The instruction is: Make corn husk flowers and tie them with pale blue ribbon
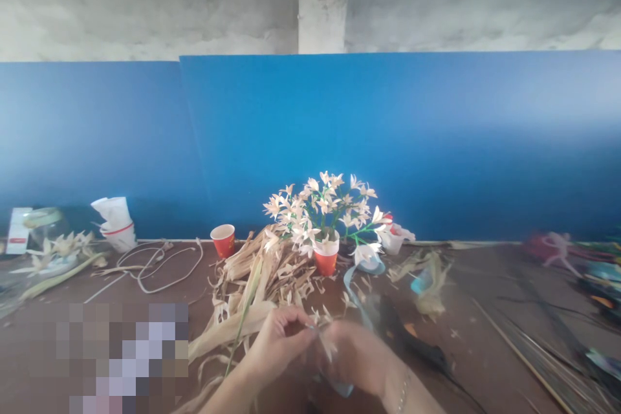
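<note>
Near the bottom centre, my left hand [284, 340] has its thumb and forefinger pinched on the base of a small pale husk flower [328, 344]. My right hand [361, 354], blurred by motion, is curled against the same flower from the right; its fingertips are mostly hidden. Below the hands hangs a bit of light blue ribbon [342, 388]. Beyond them, a red paper cup [325, 263] holds many cream flowers [310, 207] on green stems. A heap of dried husks [262, 272] lies left of that cup.
Another red cup [223, 242] stands behind the husks, near a white cable [145, 272]. A black tool with a cord [422, 349] lies right of my hands. Farther right are long thin sticks [524, 356]. A blue partition [388, 129] rises behind the table.
</note>
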`<state>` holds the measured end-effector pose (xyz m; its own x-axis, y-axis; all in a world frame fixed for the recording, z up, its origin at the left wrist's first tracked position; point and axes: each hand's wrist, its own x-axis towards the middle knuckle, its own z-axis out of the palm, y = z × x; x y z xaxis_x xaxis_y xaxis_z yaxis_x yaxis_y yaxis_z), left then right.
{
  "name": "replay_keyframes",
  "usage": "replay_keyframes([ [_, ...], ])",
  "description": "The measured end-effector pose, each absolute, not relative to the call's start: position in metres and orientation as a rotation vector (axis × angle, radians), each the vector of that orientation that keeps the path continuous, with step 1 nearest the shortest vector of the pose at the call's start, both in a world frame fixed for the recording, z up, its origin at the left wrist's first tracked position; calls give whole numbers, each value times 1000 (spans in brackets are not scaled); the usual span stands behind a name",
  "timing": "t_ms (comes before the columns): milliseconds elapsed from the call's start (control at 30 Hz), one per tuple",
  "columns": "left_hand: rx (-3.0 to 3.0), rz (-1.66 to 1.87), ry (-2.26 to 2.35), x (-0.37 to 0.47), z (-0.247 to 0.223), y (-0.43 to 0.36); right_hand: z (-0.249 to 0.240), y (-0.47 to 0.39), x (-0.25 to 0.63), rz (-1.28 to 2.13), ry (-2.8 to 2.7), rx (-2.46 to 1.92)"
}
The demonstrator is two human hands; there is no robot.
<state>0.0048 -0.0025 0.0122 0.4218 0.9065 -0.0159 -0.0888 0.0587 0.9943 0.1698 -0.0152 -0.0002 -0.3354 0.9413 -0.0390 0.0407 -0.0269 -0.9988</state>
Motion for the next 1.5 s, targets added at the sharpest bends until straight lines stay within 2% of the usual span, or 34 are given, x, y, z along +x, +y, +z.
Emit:
replay_keyframes([
  [100, 1300, 977, 980, 6, 12, 0, 7, -11, 170, 1330, -1506, -1245],
  [367, 1268, 1051, 1082, 11, 2, 5, 13, -23, 157, 149, -1870, -1185],
  [500, 1242, 1040, 1087, 12, 0, 5, 12, -24, 155, -24, -1907, -1226],
  [600, 1231, 984, 1061, 10, 4, 5, 13, -21, 158, 157, -1875, -1250],
  [833, 1180, 950, 971, 5, 9, 4, 14, -12, 163, 999, -1491, -1361],
  [1033, 1166, 997, 916, 5, 7, 4, 30, -21, 159, 1576, -1098, -1171],
  [1167, 1171, 994, 889, 6, 9, 1, 31, -22, 158, 1714, -1095, -1086],
  [1233, 1180, 992, 938, 7, 11, 1, 26, -18, 160, 1546, -1126, -1217],
  [1333, 1160, 1010, 1043, 8, 13, 2, 18, -14, 162, 1070, -1327, -1335],
  [1500, 1135, 1054, 1091, 10, 10, 3, 15, -22, 159, 263, -1836, -1153],
])
